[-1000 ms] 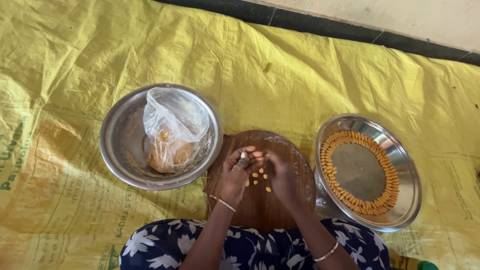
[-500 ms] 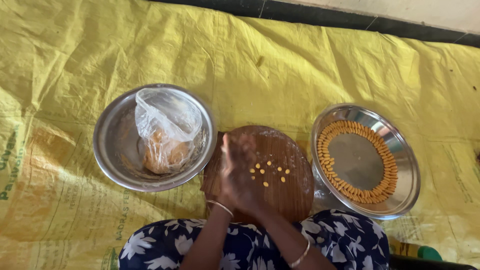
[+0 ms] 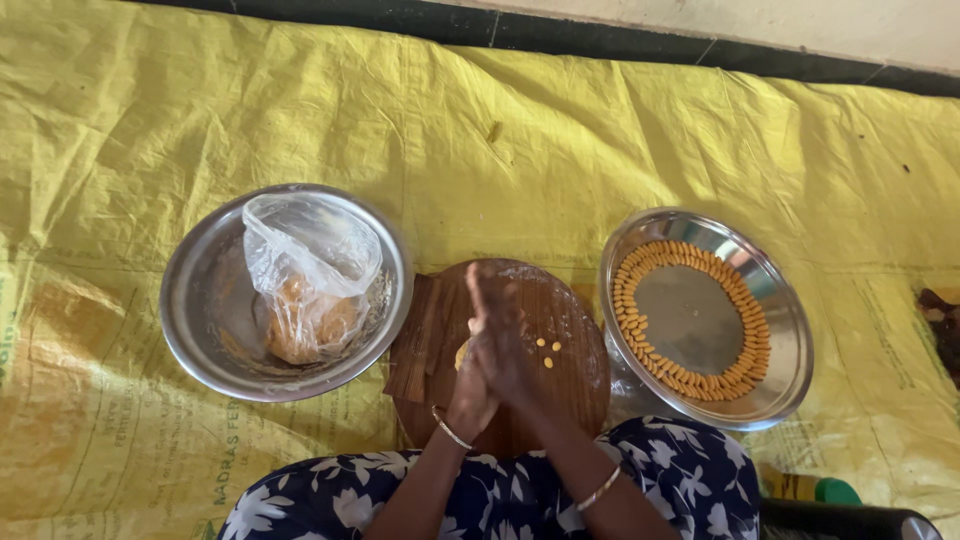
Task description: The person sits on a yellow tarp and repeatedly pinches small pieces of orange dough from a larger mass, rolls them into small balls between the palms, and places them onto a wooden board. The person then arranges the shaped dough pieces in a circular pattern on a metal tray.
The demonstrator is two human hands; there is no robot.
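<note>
**Hands pressed together over the round board: dough pieces between two steel dishes**

Item 1. Your left hand (image 3: 470, 385) and right hand (image 3: 505, 345) are pressed palm to palm, fingers pointing away from you, above the near half of the wooden board (image 3: 560, 400). A pale yellow lump of dough (image 3: 462, 353) shows at the left edge of the palms, so the hands appear closed on it; how much is inside cannot be told. A thin bangle sits on each wrist.

Item 2. Three small dough pieces (image 3: 547, 350) lie loose on the board, just right of your hands.

Item 3. Steel bowl (image 3: 200, 320), toward the left edge of the yellow sheet (image 3: 300, 110), holds a clear plastic bag (image 3: 310, 265) with a mound of dough inside.

Item 4. Steel plate (image 3: 790, 340), toward the right edge of the sheet, touching or just beside the board. A ring of shaped dough pieces (image 3: 740, 300), two deep, lines its rim; the middle is bare.

Handling note. Judged from this view, keep your palms flat and even so the lump rolls rather than smears, and stay over the board so anything that drops lands there and not on the sheet.

Change since half a second ago. Then your hands were lower on the board's left side with more loose pieces showing; now the palms are raised and joined, and fewer pieces are visible. Bowl, bag and plate lie as before.
</note>
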